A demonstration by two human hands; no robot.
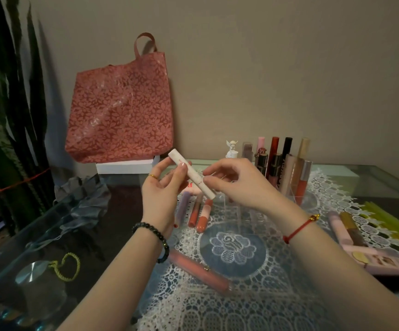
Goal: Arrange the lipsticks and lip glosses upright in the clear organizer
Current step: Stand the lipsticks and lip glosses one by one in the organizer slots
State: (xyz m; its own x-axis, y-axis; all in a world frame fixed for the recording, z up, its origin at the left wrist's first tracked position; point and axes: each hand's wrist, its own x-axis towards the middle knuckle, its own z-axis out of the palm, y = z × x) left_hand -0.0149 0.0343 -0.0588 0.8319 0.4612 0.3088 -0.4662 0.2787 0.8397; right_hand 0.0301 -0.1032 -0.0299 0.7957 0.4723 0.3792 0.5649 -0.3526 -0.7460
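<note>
A white lipstick tube point(195, 176) hangs slanted above the table, held between both hands. My left hand point(163, 187) pinches its upper part with thumb and fingers. My right hand point(236, 183) pinches its lower part. Behind them the clear organizer point(296, 197) stands on the lace mat with several lipsticks and glosses point(279, 161) upright in it. Three tubes point(197, 212) lie flat below my hands: a lilac one, an orange one and a coral one. A long coral gloss point(202, 272) lies near my left forearm. A pink tube and a brown-gold tube point(348, 229) lie at the right.
A pink floral tote bag point(122, 108) leans on the wall over a white box point(126, 167). A small white figurine point(231, 149) stands by the organizer. A pink palette point(380, 260) and yellow-green sticks point(394, 218) lie at right. Dark plant leaves point(7, 115) fill the left.
</note>
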